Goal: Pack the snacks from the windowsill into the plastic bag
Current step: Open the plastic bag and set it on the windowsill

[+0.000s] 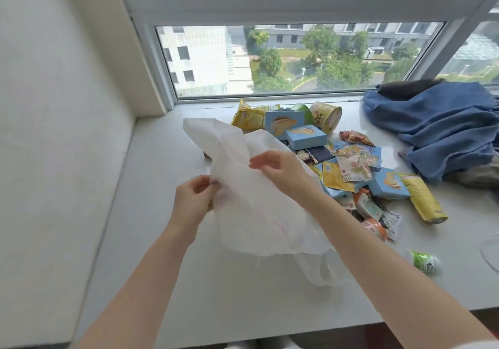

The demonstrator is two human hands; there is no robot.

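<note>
A thin white plastic bag (253, 208) is held up over the windowsill (151, 176). My left hand (193, 200) pinches its left edge, and my right hand (278, 167) pinches the film higher up and to the right. Behind and right of the bag lies a heap of snacks: light blue boxes (306, 135), a yellow packet (248, 117), a pale cup (325, 116), a yellow tube (424, 200), and several small sachets (370, 208). A green wrapped snack (425, 262) lies apart at the right. Part of the heap is hidden by the bag.
Blue cloth (437, 127) is bunched on the sill at the right, against the window (283, 57). A white wall (54, 132) closes off the left side. The sill's front edge (270, 332) runs along the bottom. A curved clear object (492, 254) shows at the right edge.
</note>
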